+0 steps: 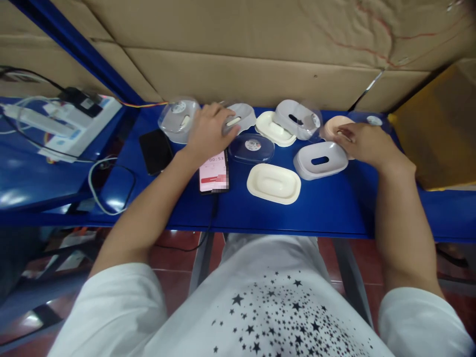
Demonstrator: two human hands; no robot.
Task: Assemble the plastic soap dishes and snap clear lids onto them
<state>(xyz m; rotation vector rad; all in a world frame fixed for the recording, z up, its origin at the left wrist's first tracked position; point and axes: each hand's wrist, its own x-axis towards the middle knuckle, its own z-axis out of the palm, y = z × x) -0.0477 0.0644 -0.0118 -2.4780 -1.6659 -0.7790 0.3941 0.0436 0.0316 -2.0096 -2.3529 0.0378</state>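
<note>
My left hand point(212, 128) is at a pale grey oval plastic case point(245, 116) by the back wall, thumb and fingers curled round its left end. My right hand point(362, 141) pinches a peach oval plastic piece point(332, 124) at the right; the fingers partly hide it. Just in front of that hand lies a pale grey oval shell point(327, 166) with a dark slot. A cream oval base point(274, 183) lies in the middle near the front. Behind it is a clear oval lid point(245, 154) with a round sticker.
More pieces stand along the back: a clear-covered case point(178, 121), a cream base point(267, 126) and a grey shell point(292, 111). A phone point(214, 173) showing a timer and a dark phone point(155, 151) lie left. A power strip point(89, 129) with cables is far left, a yellow-brown box point(435, 129) right.
</note>
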